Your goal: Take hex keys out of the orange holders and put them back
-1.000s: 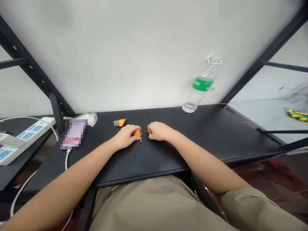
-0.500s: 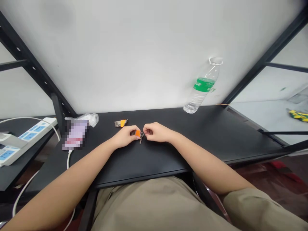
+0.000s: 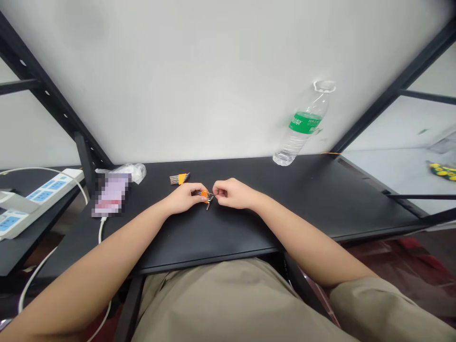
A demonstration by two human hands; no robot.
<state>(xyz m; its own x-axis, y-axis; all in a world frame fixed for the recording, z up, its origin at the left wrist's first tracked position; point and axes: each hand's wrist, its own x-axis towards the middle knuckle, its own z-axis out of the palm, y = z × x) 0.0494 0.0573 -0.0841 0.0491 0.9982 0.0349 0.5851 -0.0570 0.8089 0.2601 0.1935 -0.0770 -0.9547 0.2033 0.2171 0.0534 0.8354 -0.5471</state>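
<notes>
My left hand (image 3: pixel 187 197) is closed around a hex key set (image 3: pixel 204 194), several metal L-shaped keys in an orange holder. Their bent ends stick out on the right side, toward my other hand. Fingers pinched, my right hand (image 3: pixel 230 193) grips the end of one thin hex key (image 3: pixel 211 193) at the right of the holder. Whether that key is still seated in the holder is too small to tell. Behind my left hand, a second hex key set (image 3: pixel 181 178) in a yellow-orange holder lies on the black table (image 3: pixel 228 232).
A large clear bottle (image 3: pixel 302 123) with a green label leans on the wall at the back right. A phone (image 3: pixel 112 194) on a white cable and a crumpled plastic bag (image 3: pixel 137 173) lie at left, beside a power strip (image 3: pixel 41 199). Black frame posts stand on both sides.
My right hand has stayed pinched close to the hex key set, with the thin key now showing more plainly between the hands. The whole view has shifted slightly.
</notes>
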